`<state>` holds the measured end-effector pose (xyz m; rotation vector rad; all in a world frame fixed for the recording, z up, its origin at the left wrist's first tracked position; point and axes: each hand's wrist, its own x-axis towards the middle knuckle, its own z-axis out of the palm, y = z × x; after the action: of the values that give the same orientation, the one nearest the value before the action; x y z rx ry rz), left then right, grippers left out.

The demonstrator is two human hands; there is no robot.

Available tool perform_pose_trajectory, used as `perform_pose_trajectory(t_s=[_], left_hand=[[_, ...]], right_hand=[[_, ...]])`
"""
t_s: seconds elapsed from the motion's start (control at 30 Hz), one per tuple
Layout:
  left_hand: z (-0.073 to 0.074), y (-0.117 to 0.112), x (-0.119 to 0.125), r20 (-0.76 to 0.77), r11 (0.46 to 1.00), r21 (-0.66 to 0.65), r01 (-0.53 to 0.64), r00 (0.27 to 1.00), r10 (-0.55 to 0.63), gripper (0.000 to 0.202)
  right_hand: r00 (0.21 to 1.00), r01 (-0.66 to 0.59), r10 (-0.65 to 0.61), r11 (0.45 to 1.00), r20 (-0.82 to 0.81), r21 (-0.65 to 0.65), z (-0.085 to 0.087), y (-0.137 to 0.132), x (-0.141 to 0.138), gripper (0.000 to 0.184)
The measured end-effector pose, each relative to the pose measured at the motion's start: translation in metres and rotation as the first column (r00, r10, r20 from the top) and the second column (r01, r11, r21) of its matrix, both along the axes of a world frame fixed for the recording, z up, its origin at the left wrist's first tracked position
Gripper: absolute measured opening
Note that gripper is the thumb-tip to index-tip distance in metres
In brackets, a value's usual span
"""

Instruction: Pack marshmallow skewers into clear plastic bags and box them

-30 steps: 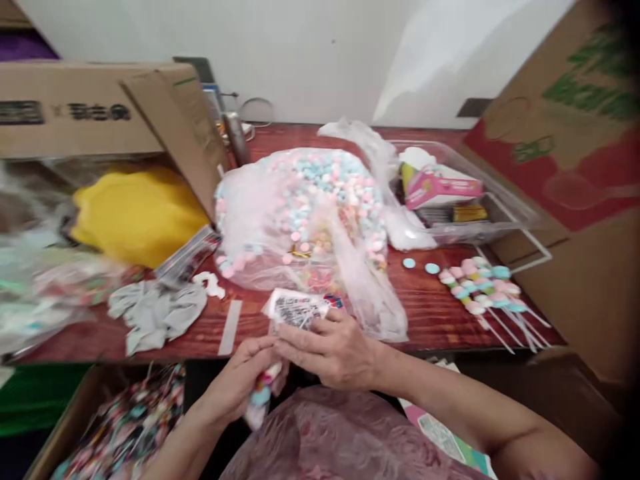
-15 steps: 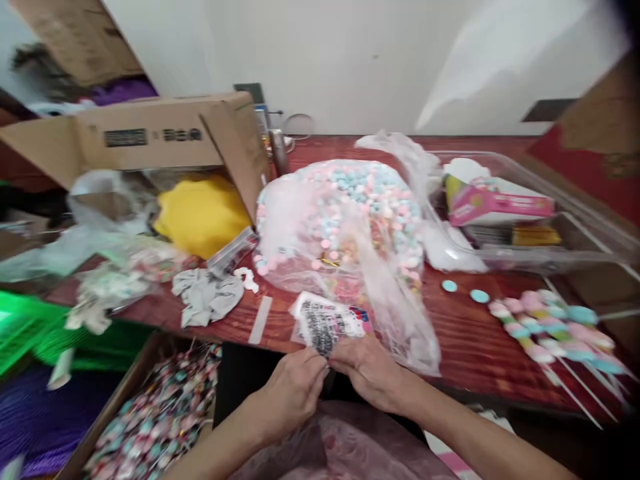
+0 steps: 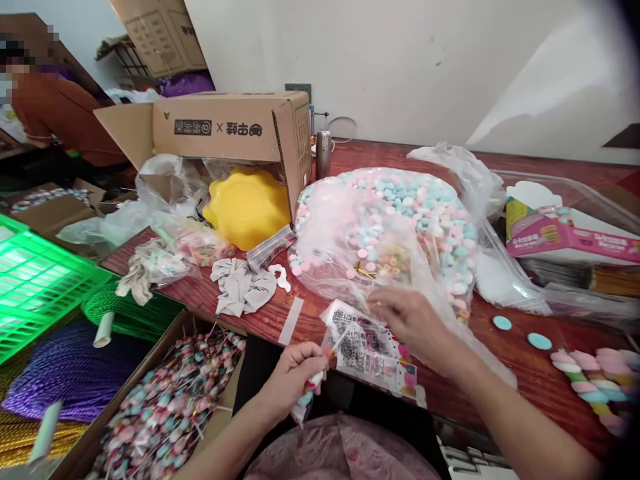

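My left hand [image 3: 295, 373] is closed around a wrapped marshmallow candy stick [image 3: 314, 383] in front of the table edge. Its thin white stick points up and right, and clear wrapping hangs below my fingers. Over the table, my right hand [image 3: 407, 320] reaches forward with loosely bent fingers, and I see nothing in them. Its fingertips are at the near side of a big clear bag [image 3: 345, 200] of pink, blue and white marshmallows. Printed plastic pouches [image 3: 367, 353] lie below that hand. Gold twist ties [image 3: 365, 271] rest on the bag just beyond the fingertips.
At left a carton [image 3: 225, 127] stands behind a yellow scalloped dish [image 3: 247, 207]. A grey cloth [image 3: 243, 287] lies nearby. Below, a box [image 3: 170, 400] is full of wrapped candy sticks. Marshmallow skewers [image 3: 595, 380] lie at right. A person [image 3: 65, 113] is at far left.
My hands were together at the wrapper's end and have parted. The left keeps the candy stick; the right has moved forward to the big bag. The view has turned left.
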<state>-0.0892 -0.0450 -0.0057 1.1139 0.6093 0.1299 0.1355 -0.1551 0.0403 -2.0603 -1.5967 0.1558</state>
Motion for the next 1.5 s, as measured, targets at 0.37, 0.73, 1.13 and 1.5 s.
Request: perform_pose_trajectory(t_s=[0.37,0.73,1.13,1.5], left_hand=[[-0.001,0.001,0.002,0.074,0.899,-0.320,-0.300,0.938,0.339,0.032],[0.006,-0.009,0.018,0.022,0.931,-0.255,-0.260,0.961,0.275,0.032],[0.016,-0.014,0.097,0.040,0.989,-0.055,-0.140,0.989,0.142,0.035],[0.037,0.037,0.179,0.264,0.768,0.625,-0.143,0.964,-0.036,0.015]], right_hand=[[0.916,0.374,-0.295,0.872,0.271,-0.316,-0.036,0.088,0.051,0.026],[0.914,0.406,-0.403,0.911,-0.052,0.074,-0.018,0.030,0.052,0.027],[0.916,0.399,-0.315,0.773,-0.248,0.492,-0.036,0.009,-0.010,0.023],[0.776,0.630,-0.368,0.498,-0.512,0.597,-0.021,0.007,0.049,0.022]])
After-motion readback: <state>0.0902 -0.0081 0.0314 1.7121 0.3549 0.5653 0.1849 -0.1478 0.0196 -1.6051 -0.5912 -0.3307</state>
